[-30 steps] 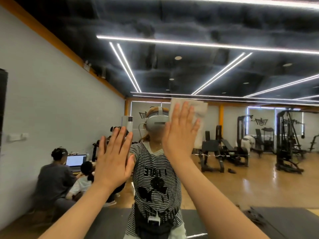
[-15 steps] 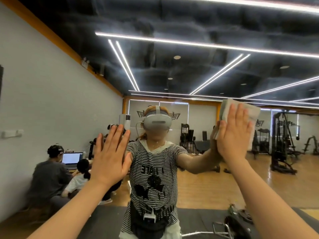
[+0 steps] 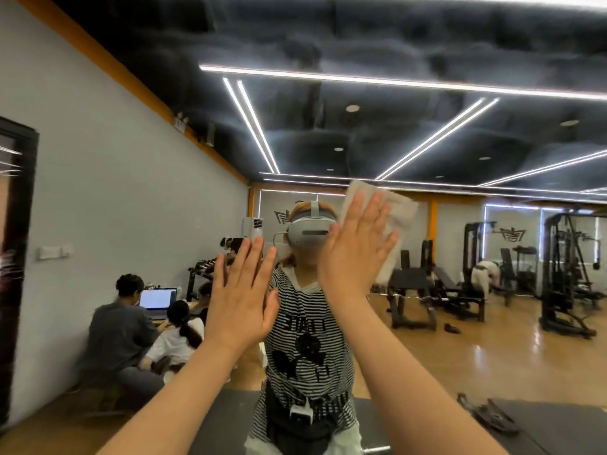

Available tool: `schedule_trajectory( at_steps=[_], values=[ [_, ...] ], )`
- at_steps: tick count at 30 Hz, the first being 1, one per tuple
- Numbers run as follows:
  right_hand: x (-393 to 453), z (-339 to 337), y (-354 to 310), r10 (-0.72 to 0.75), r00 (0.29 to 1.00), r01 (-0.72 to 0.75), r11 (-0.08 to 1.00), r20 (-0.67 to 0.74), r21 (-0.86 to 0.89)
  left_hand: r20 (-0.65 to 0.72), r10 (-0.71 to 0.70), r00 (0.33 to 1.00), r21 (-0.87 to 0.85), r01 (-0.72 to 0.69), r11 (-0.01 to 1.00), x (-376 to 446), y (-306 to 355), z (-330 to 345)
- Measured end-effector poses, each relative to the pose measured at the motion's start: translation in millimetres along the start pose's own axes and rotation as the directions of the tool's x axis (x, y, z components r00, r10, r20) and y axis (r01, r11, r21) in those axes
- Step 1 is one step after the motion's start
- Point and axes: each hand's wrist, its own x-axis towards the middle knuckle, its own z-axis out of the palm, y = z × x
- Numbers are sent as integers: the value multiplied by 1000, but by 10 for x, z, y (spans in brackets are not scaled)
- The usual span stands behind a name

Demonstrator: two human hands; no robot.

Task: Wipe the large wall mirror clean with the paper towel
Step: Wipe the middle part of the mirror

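Against wall mirror point(image 3: 460, 290), right hand point(image 3: 353, 254) flat, fingers straight and spread, pressing white paper towel point(image 3: 397, 215) to glass; towel mostly hidden behind palm, edges showing above and right. Left hand point(image 3: 241, 300) just left, lower, fingers straight, holding nothing; contact with glass unclear. Both forearms cut off at bottom edge. Reflected laptop point(image 3: 157, 298) far left, gym machines point(image 3: 565, 277) far right, blurred.

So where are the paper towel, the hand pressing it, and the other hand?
paper towel point(image 3: 399, 210): head view, bare upper right part.
right hand point(image 3: 353, 254): head view, back of the hand.
left hand point(image 3: 239, 302): head view, back of the hand.
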Motion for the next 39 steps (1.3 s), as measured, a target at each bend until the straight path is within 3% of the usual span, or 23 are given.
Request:
schedule_trajectory(
  at_steps=[4,8,12,14,20,24,39],
  values=[
    [-22,19,-1,-123,990,122,992,61,28,0,3,1000,6,-3,1000,13,-11,-12],
    [97,-110,496,-328,941,335,938,81,-92,1,14,1000,12,-14,1000,21,-29,-17],
    [209,-327,953,-145,989,147,985,31,-91,-4,14,1000,18,-14,1000,15,-21,-9],
    [210,-357,1022,-129,992,129,988,-3,-81,-10,14,1000,19,-14,1000,13,-22,-2],
    [123,-228,591,76,996,-77,997,-38,-17,-24,6,1000,5,-6,1000,5,2,7],
    [-37,-9,172,-167,986,167,986,1,-29,-33,7,999,17,-6,1000,6,6,-1],
    [-81,136,219,-266,962,266,964,-61,-15,1,-6,1000,75,6,997,-9,23,-21]
  ],
)
